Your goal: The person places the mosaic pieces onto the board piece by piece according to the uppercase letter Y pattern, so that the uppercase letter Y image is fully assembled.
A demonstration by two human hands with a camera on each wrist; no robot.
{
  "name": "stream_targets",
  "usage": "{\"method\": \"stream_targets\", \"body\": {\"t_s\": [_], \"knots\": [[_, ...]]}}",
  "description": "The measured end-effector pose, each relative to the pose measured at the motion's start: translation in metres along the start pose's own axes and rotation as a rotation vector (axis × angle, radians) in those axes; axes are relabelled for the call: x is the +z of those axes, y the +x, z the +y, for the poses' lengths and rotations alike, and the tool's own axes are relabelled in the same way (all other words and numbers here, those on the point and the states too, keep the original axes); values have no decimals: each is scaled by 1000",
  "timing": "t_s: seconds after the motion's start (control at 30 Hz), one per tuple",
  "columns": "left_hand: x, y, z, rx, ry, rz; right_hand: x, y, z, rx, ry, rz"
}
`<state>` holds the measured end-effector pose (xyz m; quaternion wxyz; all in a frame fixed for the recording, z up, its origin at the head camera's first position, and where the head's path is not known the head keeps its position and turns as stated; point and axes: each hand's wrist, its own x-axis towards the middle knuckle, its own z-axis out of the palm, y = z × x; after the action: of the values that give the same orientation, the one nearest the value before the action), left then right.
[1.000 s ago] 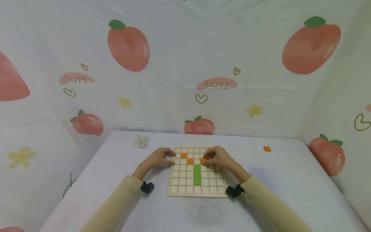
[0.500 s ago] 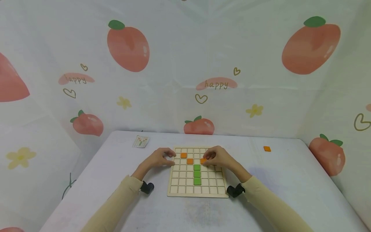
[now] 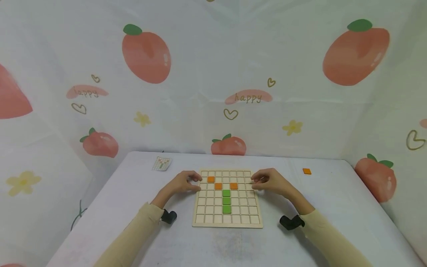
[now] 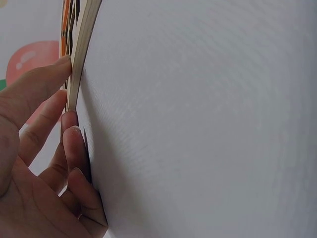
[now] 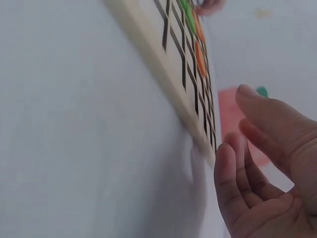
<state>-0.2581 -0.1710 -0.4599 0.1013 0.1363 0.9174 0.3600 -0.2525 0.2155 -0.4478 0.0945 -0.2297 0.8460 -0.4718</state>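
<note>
A wooden grid board (image 3: 240, 224) lies on the table, holding three orange square tiles (image 3: 234, 185) and a column of three green square tiles (image 3: 226, 200). At its left rim is my left hand (image 3: 183, 181); in the left wrist view the thumb (image 4: 49, 74) and fingertips touch the board's edge (image 4: 84, 44), with no pinch around it. My right hand (image 3: 271, 181) is beside the board's right rim, fingers loosely bent, thumb and fingertips apart. Nothing is between them in the right wrist view, where the hand (image 5: 267, 183) hangs near the board's corner.
One loose orange tile (image 3: 307, 171) lies at the back right of the table. A small card (image 3: 162, 163) printed with a grid pattern is at the back left. Behind the table (image 3: 213, 248) hangs a fruit-printed curtain (image 3: 200, 122).
My right hand has let go of the rightmost orange tile on the board and moved right to the board's edge. That tile stays in its cell. My left hand has kept its place.
</note>
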Motion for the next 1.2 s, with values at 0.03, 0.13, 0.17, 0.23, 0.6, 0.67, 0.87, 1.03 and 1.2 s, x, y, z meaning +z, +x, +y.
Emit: {"method": "stream_targets", "body": {"t_s": [0.03,0.13,0.17,0.23,0.6,0.67,0.87,1.03,1.2], "knots": [[0,0,0,-1,2,0,-4,-4,1,6,-1,6],[1,-1,-1,-4,2,0,-17,-16,6,31,9,20],[1,-1,-1,-4,2,0,-21,-20,8,46,14,26],[1,-2,-1,-1,2,1,-29,-28,12,69,22,35],[-2,-1,-2,20,2,-9,-70,-68,32,114,19,82],[-2,-1,-2,19,6,-8,-75,-72,34,100,13,92],[-3,-2,1,11,12,-7,-87,-79,42,92,-7,123],[-2,-1,0,11,4,-13,-96,-85,47,115,13,148],[-1,1,-3,33,4,-17,-108,-84,54,104,-25,159]]}}
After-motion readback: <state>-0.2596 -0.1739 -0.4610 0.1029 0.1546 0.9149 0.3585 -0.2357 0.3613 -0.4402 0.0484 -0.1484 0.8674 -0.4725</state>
